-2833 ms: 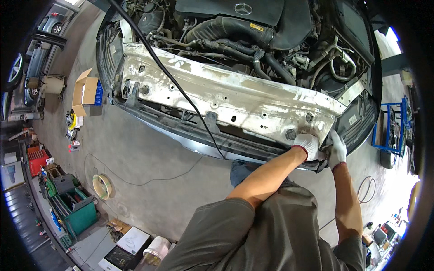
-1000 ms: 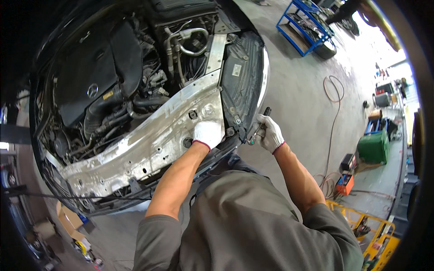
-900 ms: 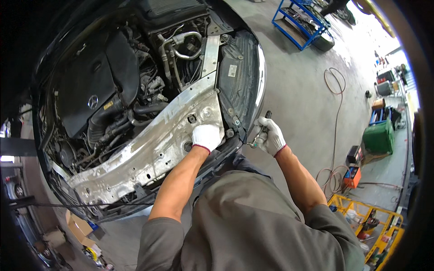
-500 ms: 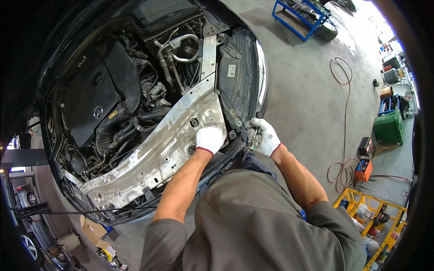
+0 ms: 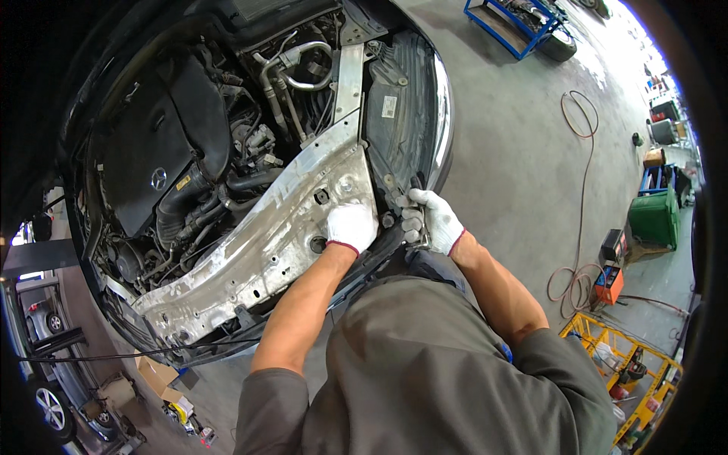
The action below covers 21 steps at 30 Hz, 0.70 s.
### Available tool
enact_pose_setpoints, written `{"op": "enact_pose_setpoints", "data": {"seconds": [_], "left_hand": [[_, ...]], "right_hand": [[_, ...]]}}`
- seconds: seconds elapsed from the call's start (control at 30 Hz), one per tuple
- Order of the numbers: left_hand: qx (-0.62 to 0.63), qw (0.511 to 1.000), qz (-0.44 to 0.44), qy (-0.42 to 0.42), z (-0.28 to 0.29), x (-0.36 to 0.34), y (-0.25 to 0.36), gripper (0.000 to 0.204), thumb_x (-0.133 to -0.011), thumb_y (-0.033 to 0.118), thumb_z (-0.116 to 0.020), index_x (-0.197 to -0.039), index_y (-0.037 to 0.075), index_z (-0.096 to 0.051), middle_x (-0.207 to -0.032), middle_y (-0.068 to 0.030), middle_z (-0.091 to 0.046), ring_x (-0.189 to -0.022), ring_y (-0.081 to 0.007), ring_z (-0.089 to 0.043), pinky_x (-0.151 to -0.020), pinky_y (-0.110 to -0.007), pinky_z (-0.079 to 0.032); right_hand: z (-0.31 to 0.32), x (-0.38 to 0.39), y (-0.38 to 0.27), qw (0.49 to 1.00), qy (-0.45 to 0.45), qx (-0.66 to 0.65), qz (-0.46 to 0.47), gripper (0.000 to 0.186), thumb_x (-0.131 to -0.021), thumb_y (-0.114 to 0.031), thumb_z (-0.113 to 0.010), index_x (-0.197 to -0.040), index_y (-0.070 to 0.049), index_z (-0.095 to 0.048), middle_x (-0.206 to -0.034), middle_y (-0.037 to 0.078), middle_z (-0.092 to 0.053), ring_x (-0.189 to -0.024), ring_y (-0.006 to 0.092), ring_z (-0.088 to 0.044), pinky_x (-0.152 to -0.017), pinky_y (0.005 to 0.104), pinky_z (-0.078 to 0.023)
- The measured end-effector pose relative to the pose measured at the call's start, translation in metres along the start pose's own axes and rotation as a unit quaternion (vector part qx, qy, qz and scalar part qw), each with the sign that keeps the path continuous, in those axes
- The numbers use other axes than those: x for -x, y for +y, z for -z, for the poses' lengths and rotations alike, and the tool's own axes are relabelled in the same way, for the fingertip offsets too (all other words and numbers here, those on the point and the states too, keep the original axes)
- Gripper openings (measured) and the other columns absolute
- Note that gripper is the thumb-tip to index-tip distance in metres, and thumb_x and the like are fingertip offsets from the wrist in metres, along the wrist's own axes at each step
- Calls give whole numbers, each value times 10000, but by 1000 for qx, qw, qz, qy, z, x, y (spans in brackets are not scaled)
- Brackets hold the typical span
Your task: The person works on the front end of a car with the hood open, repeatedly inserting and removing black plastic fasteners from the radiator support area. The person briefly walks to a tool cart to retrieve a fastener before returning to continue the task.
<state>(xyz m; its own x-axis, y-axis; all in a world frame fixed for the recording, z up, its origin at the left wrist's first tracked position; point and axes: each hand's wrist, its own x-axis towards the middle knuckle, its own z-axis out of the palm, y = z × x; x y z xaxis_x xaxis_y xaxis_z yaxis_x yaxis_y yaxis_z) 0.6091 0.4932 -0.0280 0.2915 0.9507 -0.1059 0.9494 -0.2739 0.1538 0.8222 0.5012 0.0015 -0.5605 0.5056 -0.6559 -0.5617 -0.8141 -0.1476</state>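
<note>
My left hand [image 5: 353,227], in a white knit glove with a red cuff edge, is curled in a fist against the bare metal front panel [image 5: 292,220] of a car's engine bay. Its fingertips are turned down out of sight, so whatever they hold is hidden. Beside the headlamp's inner end, my right hand [image 5: 436,221], gloved the same way, is wrapped round a slim metal hand tool with a dark end [image 5: 416,181]. The tool's exact kind is covered by the fingers. The dark headlamp [image 5: 402,114] lies just beyond that hand.
The engine cover [image 5: 144,144] and hoses fill the bay at left. A red hose [image 5: 582,189] snakes over the floor at right, near an orange-and-black box [image 5: 609,284], a green bin [image 5: 655,220] and a yellow cart [image 5: 591,326]. An open cardboard box [image 5: 157,375] sits at lower left.
My right hand's fingers have curled further round the tool, covering more of its shiny metal part. My left hand stays at the panel. The whole view has shifted slightly.
</note>
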Motion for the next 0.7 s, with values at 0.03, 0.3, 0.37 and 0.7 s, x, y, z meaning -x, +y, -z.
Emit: {"op": "enact_pose_setpoints", "data": {"seconds": [0.03, 0.3, 0.37, 0.7], "left_hand": [[-7, 1000, 6, 9, -4, 0, -2, 254, -881, 259, -577, -832, 55, -719, -813, -216, -716, -724, -366, -719, -655, -481, -570], [53, 995, 60, -64, -6, -4, -2, 523, -987, 482, -495, -905, 47, -775, -867, -206, -738, -752, -378, -717, -685, -503, -554], [69, 988, 61, -126, 12, -5, 3, 470, -974, 462, -507, -979, 69, -767, -920, -230, -734, -841, -390, -716, -766, -497, -563], [719, 627, 299, -16, 43, 37, -85, 332, -1023, 363, -567, -980, 52, -677, -725, -39, -622, -517, -103, -493, -442, -237, -365]], "right_hand": [[1, 0, -1, 999, -32, -5, -14, 247, -981, -334, -597, -970, -89, -627, -638, -43, -445, -511, 123, -451, -489, 303, -432], [8, -4, -2, 1000, 0, -7, -1, 226, -998, -316, -561, -992, -98, -622, -625, -59, -416, -506, 106, -433, -483, 283, -382], [7, -5, -1, 1000, -8, -10, -9, 216, -998, -308, -557, -985, -100, -617, -627, -63, -417, -500, 101, -419, -481, 281, -376], [7, -15, -13, 992, -104, -19, -73, 198, -1014, -302, -541, -965, -114, -578, -609, -92, -359, -469, 53, -346, -436, 234, -315]]}}
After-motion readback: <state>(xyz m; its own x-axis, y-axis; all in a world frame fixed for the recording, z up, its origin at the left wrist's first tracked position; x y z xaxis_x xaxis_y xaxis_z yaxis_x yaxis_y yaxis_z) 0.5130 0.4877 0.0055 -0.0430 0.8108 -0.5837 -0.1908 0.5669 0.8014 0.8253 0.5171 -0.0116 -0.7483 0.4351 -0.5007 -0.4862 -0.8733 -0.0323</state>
